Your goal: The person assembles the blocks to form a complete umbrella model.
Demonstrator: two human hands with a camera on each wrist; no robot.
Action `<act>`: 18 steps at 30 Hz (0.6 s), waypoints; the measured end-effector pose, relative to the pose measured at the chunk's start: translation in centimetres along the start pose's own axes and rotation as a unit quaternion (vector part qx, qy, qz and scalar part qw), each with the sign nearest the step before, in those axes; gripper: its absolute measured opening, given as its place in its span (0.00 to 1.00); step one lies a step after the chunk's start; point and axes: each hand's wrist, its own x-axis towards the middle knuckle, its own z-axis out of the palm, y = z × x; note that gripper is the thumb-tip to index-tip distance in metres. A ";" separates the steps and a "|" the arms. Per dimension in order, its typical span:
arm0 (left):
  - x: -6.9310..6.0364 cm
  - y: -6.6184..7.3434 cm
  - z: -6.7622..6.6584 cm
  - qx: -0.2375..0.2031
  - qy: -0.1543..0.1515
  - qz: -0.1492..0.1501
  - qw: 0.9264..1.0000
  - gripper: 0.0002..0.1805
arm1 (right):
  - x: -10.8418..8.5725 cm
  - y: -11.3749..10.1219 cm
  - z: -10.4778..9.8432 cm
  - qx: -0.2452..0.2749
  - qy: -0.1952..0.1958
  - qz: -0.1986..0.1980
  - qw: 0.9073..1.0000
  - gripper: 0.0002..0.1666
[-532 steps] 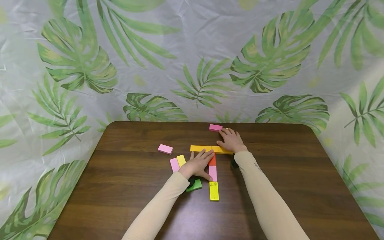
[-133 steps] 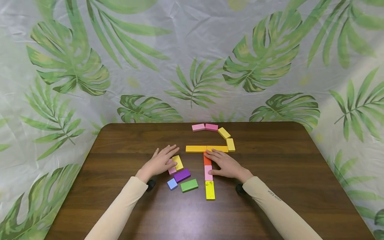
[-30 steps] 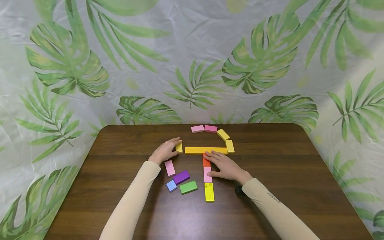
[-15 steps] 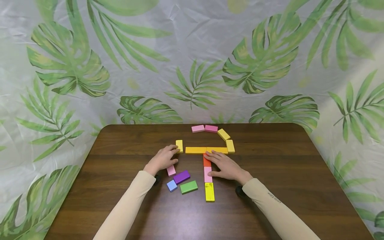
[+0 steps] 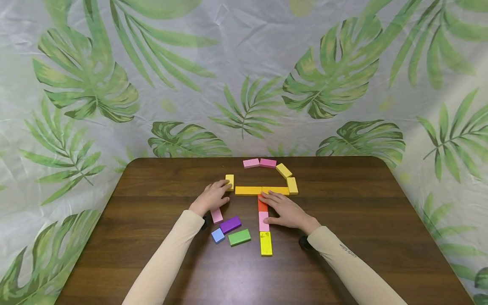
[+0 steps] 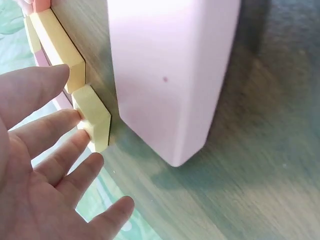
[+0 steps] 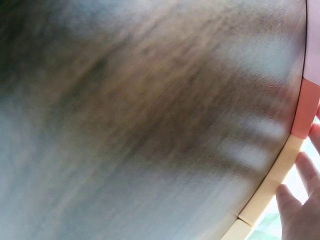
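My left hand (image 5: pixel 212 196) reaches with extended fingertips onto a pale yellow block (image 5: pixel 229 179), left of the orange row. In the left wrist view two fingertips touch that yellow block (image 6: pixel 96 117), and the thumb stays apart from it. Under the left wrist a pink block (image 5: pixel 217 215) is partly covered. My right hand (image 5: pixel 287 211) rests with spread fingers on the red block (image 5: pixel 262 206) and the end of the orange block (image 5: pixel 276 190); its thumb lies at the pink block (image 5: pixel 264 221). Below that lies a bright yellow block (image 5: pixel 266 244).
A purple block (image 5: pixel 230 224), a small blue block (image 5: pixel 218 235) and a green block (image 5: pixel 239 237) lie left of the stem. Pink blocks (image 5: pixel 251 163) and yellow blocks (image 5: pixel 292 185) curve above the orange row near the table's (image 5: pixel 343 178) far edge.
Over the last half second the pale yellow block has slid slightly away and to the right under my left fingertips. My right hand has stayed in place.
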 end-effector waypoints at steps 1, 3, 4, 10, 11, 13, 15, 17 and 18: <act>0.2 0.0 0.0 0.001 0.001 0.001 1.000 0.27 | 0.0 0.0 0.0 0.000 -0.003 0.002 1.000 0.47; 0.4 0.0 0.0 0.002 0.002 0.005 1.000 0.27 | 0.0 -0.1 -0.1 0.001 -0.004 0.003 1.000 0.47; 0.6 0.0 -0.1 0.003 0.002 0.007 1.000 0.27 | 0.0 -0.1 -0.1 0.001 -0.005 0.005 1.000 0.47; 1.4 -0.2 -0.1 -0.002 0.006 0.017 1.000 0.26 | 0.0 -0.1 0.0 -0.001 -0.003 0.005 1.000 0.47; 1.5 -0.2 -0.1 -0.003 0.007 0.017 1.000 0.26 | 0.0 -0.1 0.0 0.000 -0.003 0.004 1.000 0.47; 1.9 -0.2 -0.1 0.001 0.010 0.017 1.000 0.25 | 0.0 -0.1 0.0 0.000 -0.003 0.004 1.000 0.47; 2.2 -0.3 -0.1 0.001 0.013 0.017 1.000 0.25 | 0.0 0.0 0.0 0.000 -0.001 0.002 1.000 0.47; 2.5 -0.3 -0.2 0.000 0.016 0.016 1.000 0.25 | 0.0 0.0 0.1 0.002 0.001 0.001 1.000 0.47; 2.6 -0.3 -0.2 -0.001 0.016 0.015 1.000 0.25 | 0.0 0.0 0.1 0.001 0.002 0.001 1.000 0.47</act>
